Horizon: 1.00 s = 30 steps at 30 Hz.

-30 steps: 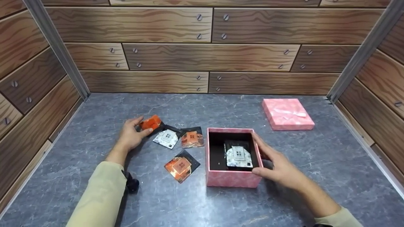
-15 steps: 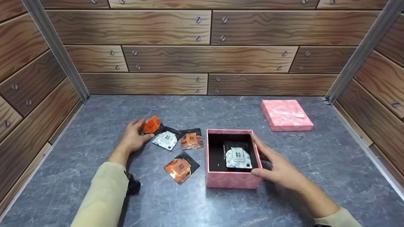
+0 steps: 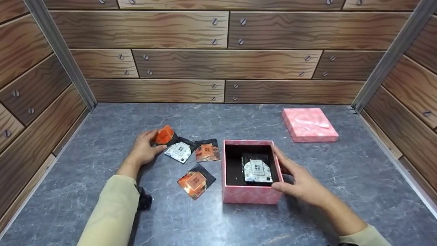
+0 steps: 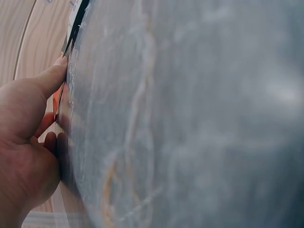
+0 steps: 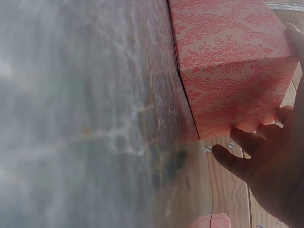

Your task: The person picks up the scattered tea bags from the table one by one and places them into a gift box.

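Note:
My left hand is at an orange and black sachet, with fingers at its left edge and thumb at its lower edge. Beside it lies a white and black sachet. An orange-brown sachet is farther right, and another orange sachet lies nearer the front. With thumb on the near right corner and fingers along the right side, my right hand grips an uncovered pink box. Inside rests a white and black sachet. The right wrist view shows fingertips against the patterned wall.
A pink lid with a bow lies at the back right of the grey marbled table. Wood-patterned panels enclose the back and both sides, with metal posts at the corners.
In the first half second, my left thumb slides off the orange sachet's face to its edge, and the view shifts slightly. My right hand stays on the box.

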Motion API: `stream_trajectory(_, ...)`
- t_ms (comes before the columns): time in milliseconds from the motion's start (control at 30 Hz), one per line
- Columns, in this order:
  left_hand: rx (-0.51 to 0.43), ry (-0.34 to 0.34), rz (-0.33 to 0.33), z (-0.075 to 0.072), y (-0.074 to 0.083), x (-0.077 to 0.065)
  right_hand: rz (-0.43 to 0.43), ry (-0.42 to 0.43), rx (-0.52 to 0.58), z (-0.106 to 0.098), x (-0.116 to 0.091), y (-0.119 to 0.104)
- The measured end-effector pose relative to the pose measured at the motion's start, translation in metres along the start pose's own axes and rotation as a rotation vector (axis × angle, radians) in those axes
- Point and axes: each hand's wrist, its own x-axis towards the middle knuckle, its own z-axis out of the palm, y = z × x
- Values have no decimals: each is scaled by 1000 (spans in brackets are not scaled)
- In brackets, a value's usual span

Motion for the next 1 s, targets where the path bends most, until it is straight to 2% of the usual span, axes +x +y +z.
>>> stream_trajectory(333,-13,45,56,2,1,-2,-50,3,16,0,1,-2)
stream_trajectory(667,-110,51,-5,2,-4,-4,-9,-13,7,1,1,-1)
stream_trajectory(767,-140,75,-15,3,-4,-5,4,-9,-10,0,1,-1)
stream_trajectory(1000,-211,185,-41,6,-1,-4,3,-2,-12,-1,0,0)
